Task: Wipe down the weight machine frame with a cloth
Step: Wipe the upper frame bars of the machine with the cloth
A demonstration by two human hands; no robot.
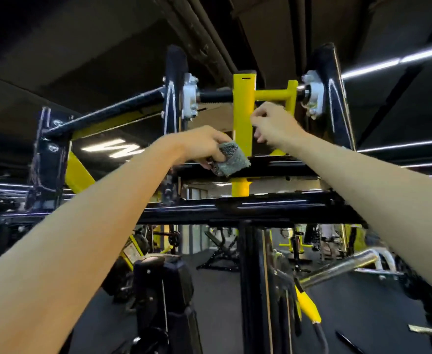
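Head view — yellow post beside cloth

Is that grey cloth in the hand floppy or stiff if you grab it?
Probably floppy: the cloth is bunched and folded in the left hand. Likely light too, since a few fingers hold it. Its knobbly weave looks grippy, not slippery.

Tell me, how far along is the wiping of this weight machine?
Done: no telling; nothing on the frame shows wiped from unwiped. In hand: the left hand grips the grey cloth at the foot of the yellow upright, and the right hand reaches to that upright, grip unclear. Left, probably: the black crossbeam and the black column below, which neither hand touches.
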